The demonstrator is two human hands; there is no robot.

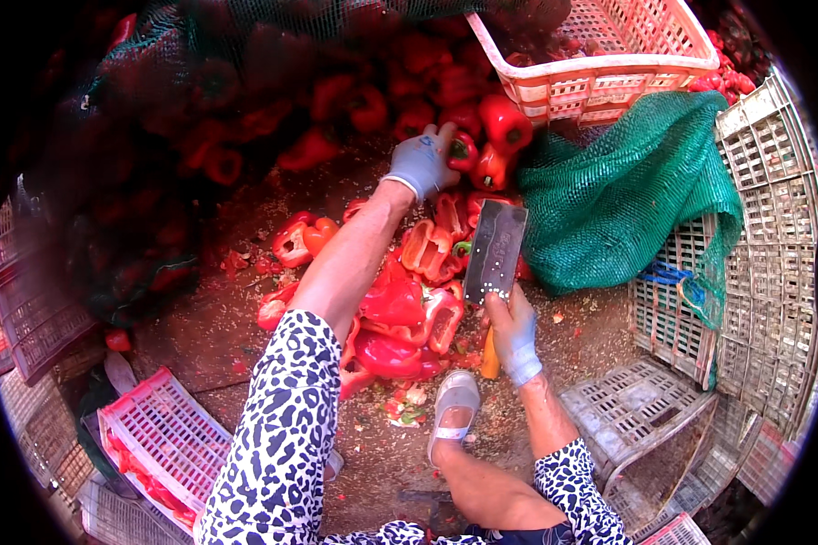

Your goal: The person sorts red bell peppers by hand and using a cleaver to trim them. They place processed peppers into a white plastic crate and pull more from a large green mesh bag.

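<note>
while the right hand (515, 331) grips the cleaver (497, 245), blade forward, likely for clearance, the left pinches a red pepper (462, 153) at the heap's (368, 109) near edge; cut peppers (395, 304) lie between the forearms, probably for easy reach.

No readable text; small blue mark (426, 142) on left glove (420, 163) illegible.

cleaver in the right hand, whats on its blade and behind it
Small pale seeds dot the lower part of the blade. Cut red peppers show past its left edge, a bit of red past its right; whatever lies directly behind is covered.
</note>
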